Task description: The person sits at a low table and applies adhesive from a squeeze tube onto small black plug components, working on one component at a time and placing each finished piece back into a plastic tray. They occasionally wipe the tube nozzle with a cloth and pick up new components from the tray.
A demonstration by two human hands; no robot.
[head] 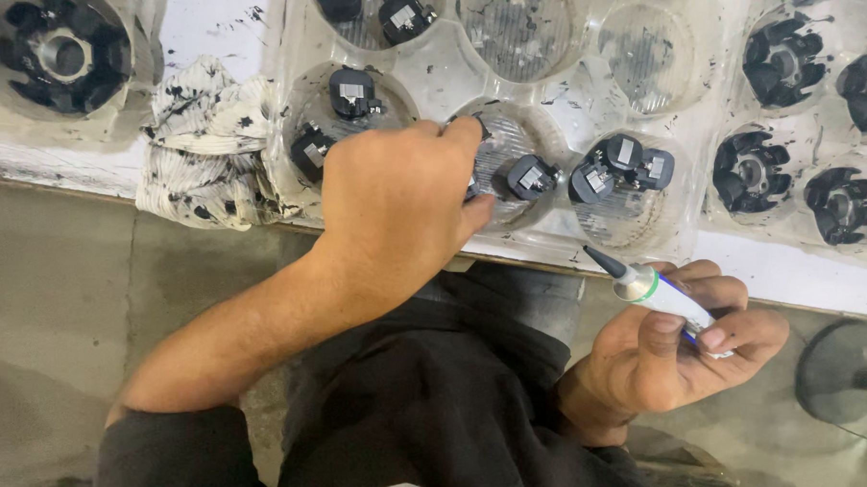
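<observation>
**Left hand in the tray, tube held in the right**

A small black plastic part with a grey square face [531, 176] lies in a round ribbed well near the front edge of the clear plastic tray [437, 71], just beside the fingertips of the left hand [398, 201]. That hand reaches into the same well with its fingers curled down and close together; whether they pinch anything beneath is hidden by the hand itself. In the next well towards the right edge sits a cluster of three similar black parts [621, 165].

Below the front edge of the white table [800, 274], the right hand [668, 351] grips a white adhesive tube with a green collar and dark nozzle [651, 286], thumb and fingers pressed around its body, nozzle pointing up-left towards the tray. An ink-stained white rag [204, 146] lies at the tray's left edge.
</observation>
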